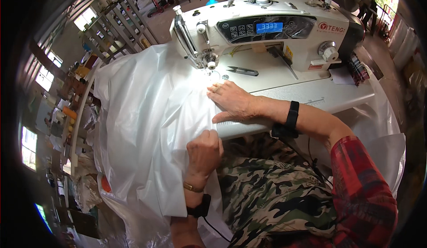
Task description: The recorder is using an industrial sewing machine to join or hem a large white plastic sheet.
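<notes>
Two hands work a white plastic sheet [147,114] at the sewing machine [267,30], and every place below is told from that machine. The right hand [231,103] lies flat on the machine bed just in front of the needle [209,67], fingers stretched out and pressed down on the sheet's edge, which seems meant to keep the edge straight as it feeds. The left hand [203,152] sits nearer the person, at the bed's front edge, curled closed and pinching a fold of the sheet, probably to hold it taut against the right hand. Most of the sheet spills off the bed to the machine's left and down over the person's lap, so its weight hangs free. Small snips [242,71] lie on the bed under the machine's arm, right of the needle, within easy reach.
</notes>
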Available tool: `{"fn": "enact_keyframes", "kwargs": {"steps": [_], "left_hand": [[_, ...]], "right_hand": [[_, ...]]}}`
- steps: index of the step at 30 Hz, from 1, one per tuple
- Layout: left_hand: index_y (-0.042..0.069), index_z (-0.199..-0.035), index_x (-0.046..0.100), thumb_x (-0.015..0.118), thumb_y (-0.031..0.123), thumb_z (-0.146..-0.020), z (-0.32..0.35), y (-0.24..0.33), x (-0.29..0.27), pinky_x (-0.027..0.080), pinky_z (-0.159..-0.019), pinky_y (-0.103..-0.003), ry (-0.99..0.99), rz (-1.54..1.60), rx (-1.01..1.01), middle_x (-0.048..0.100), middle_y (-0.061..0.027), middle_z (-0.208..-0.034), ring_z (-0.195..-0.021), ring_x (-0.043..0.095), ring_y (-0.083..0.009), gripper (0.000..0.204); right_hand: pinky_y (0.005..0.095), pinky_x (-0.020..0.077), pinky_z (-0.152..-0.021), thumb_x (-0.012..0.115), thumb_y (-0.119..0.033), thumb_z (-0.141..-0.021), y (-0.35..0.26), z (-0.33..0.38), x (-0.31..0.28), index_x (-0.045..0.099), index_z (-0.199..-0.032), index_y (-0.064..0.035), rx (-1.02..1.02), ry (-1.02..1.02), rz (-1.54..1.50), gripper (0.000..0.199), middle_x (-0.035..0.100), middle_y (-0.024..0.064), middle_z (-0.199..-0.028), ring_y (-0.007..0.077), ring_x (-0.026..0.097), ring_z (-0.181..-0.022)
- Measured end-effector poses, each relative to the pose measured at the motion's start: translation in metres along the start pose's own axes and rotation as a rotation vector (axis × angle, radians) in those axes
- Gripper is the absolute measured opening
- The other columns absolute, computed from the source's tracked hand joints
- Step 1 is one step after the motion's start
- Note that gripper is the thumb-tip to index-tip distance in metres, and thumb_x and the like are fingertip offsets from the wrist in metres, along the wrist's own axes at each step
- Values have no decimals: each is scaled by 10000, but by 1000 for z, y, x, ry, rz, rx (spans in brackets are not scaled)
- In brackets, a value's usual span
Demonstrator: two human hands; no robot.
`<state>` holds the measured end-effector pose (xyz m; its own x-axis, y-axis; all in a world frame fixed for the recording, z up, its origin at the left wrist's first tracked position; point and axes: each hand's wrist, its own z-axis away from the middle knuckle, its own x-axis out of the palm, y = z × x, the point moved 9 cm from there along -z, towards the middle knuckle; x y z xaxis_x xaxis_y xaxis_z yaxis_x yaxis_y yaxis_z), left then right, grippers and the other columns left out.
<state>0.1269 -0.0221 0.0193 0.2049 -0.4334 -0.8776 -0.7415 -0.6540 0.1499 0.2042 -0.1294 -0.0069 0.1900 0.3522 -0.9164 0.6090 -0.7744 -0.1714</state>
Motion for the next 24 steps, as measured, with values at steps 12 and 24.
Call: {"fn": "enact_keyframes", "kwargs": {"steps": [12,24], "left_hand": [[-16,-719,620,627,108,-845,-83,-34,34,508,-646,-482,-151,-93,-65,624,-229,-707,-673,638,-401,177],[-39,-889,634,586,30,-826,-71,-29,40,484,-671,-510,-211,-35,-265,616,-261,-725,-724,622,-443,106]], "right_hand": [[460,294,-1095,558,-225,-925,11,0,2,525,-1270,51,98,65,-121,443,487,216,-1413,324,448,-1302],[477,264,-1107,452,-112,-938,29,-6,-3,616,-1227,6,272,-37,-214,352,562,147,-1378,261,480,-1302]]}}
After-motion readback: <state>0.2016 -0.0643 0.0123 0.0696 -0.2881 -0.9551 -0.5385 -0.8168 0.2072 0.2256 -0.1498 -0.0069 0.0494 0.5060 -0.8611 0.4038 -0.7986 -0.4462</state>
